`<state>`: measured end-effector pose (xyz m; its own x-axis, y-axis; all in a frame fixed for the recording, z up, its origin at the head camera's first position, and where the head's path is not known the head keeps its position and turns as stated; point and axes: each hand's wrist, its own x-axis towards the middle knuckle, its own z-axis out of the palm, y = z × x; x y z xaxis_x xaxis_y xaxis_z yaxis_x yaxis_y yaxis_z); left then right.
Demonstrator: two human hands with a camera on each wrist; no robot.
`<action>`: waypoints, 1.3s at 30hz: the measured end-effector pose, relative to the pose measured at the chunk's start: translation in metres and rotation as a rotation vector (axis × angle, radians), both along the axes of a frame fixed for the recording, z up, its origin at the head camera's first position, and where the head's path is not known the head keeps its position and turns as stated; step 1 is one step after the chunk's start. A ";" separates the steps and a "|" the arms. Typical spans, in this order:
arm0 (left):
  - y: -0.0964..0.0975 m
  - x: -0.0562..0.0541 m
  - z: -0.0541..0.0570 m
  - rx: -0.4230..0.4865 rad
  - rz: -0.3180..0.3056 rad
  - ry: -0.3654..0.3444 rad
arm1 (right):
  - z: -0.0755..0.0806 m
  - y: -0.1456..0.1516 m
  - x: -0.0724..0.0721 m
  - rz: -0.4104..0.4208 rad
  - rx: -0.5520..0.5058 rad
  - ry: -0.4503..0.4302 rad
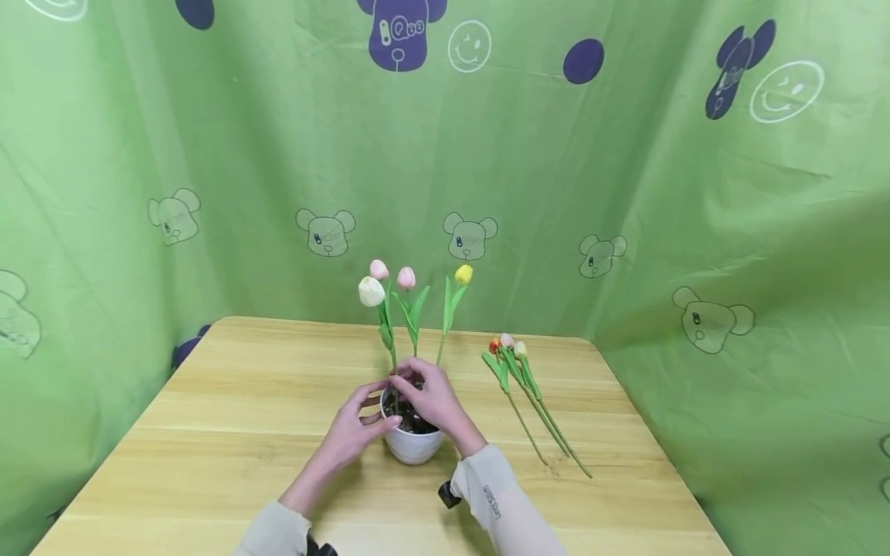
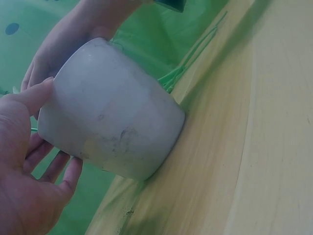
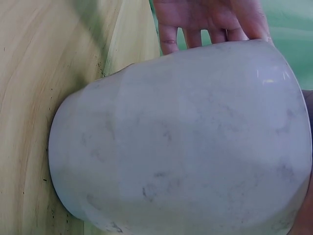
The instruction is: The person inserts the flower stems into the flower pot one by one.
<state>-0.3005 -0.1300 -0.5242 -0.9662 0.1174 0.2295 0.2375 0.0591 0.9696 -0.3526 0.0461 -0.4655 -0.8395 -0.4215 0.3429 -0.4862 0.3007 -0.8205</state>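
A white flowerpot with dark soil stands upright on the table. At its left side my left hand grips it, thumb at the rim and fingers along the wall; the left wrist view shows this hand against the pot. Over the soil, my right hand pinches the stem of a white tulip between thumb and forefinger. Two pink tulips and a yellow tulip rise behind the hands. The pot hides the right fingertips in the right wrist view.
To the right of the pot lie an orange-red tulip, a pink tulip and a pale tulip, stems toward me. The wooden table is enclosed by a green patterned curtain.
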 end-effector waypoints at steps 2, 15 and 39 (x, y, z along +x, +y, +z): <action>0.001 0.000 0.000 0.000 0.004 -0.002 | 0.000 0.001 0.000 0.002 -0.005 0.005; -0.002 0.000 0.002 0.008 -0.002 -0.006 | -0.001 -0.001 -0.002 0.024 0.018 0.054; 0.000 0.002 0.005 -0.008 -0.010 -0.001 | 0.001 0.002 -0.003 0.010 0.220 0.135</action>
<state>-0.2987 -0.1299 -0.5190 -0.9652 0.1289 0.2275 0.2370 0.0643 0.9694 -0.3552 0.0477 -0.4646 -0.7876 -0.5065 0.3509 -0.5907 0.4590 -0.6636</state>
